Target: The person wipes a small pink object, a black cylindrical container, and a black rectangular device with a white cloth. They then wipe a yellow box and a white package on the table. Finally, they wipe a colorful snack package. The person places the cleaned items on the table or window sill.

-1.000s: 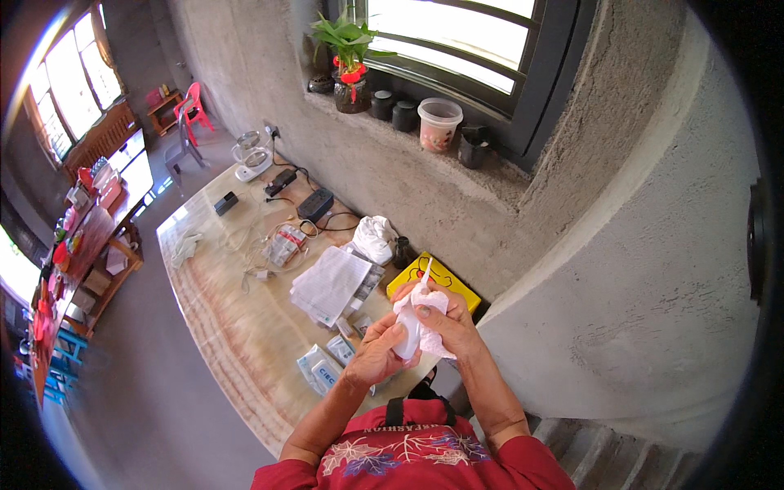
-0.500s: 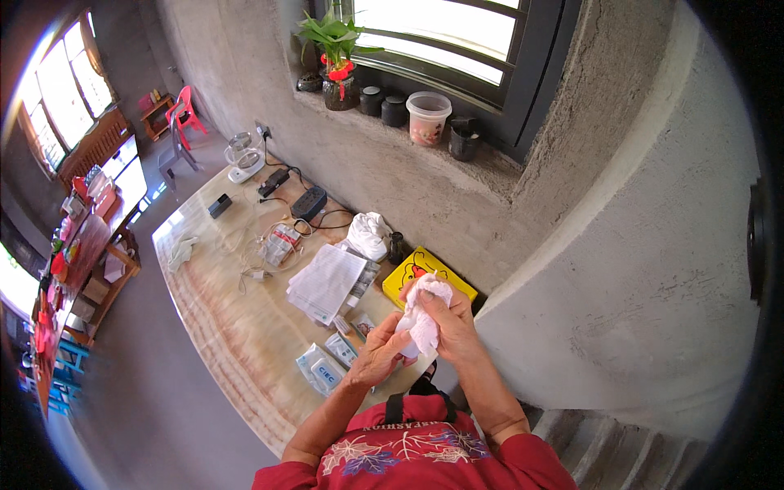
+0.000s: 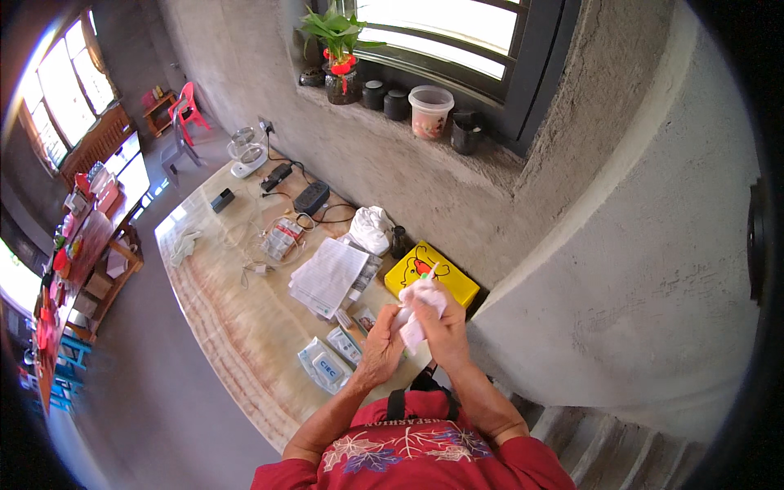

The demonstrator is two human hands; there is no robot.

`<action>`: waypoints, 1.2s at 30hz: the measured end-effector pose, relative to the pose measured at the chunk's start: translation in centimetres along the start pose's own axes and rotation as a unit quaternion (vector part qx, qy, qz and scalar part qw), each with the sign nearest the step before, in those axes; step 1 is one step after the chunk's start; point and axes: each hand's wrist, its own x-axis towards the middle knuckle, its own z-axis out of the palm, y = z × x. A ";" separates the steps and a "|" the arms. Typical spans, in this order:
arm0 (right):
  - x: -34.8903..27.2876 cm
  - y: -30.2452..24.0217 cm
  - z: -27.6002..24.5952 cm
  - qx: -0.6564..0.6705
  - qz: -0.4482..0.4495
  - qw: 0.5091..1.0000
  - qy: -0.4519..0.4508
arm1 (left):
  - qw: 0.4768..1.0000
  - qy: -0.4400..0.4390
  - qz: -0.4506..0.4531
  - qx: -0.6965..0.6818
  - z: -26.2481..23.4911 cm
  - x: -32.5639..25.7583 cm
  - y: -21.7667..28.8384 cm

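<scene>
Both of my hands meet over the near right end of the table, around a crumpled pale pinkish-white cloth [image 3: 414, 333]. My left hand [image 3: 380, 343] closes on its left side. My right hand [image 3: 445, 331] grips it from the right, thumb pressed on top. Out of the cloth's upper end pokes a thin white tip with a spot of green; the rest of that thing is hidden in the folds. Just beyond my hands lies a yellow box [image 3: 453, 282] with a cartoon face. Left of my left hand are a white wipes pack [image 3: 324, 366] and a smaller pack [image 3: 345, 345].
On the marbled table [image 3: 220, 310] lie printed papers [image 3: 328, 276], a white bundled cloth [image 3: 370, 229], a dark power strip [image 3: 311, 198], cables and a kitchen scale [image 3: 247, 167]. A windowsill above holds a plant [image 3: 336, 37] and a plastic tub [image 3: 430, 114]. Stairs [image 3: 608, 449] descend at right.
My hands have turned the cloth and lowered slightly. The white tip with green now shows at its upper end. The cloth looks more tightly wrapped.
</scene>
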 end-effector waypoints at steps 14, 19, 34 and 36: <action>0.8 1.0 -1.8 0.203 0.126 0.965 -0.110 | 0.879 -0.020 -0.199 -0.434 -0.4 0.3 1.2; 1.4 -0.9 -2.1 0.201 0.132 0.950 -0.200 | 0.831 -0.146 -0.218 -0.491 -1.9 0.5 0.2; 1.0 0.9 0.6 -0.343 -0.199 0.913 -0.094 | 0.985 -0.024 -0.163 -0.057 -1.3 0.1 2.7; 0.2 0.4 0.8 -0.387 -0.231 0.887 -0.103 | 0.984 -0.021 -0.099 -0.147 -1.4 0.1 1.6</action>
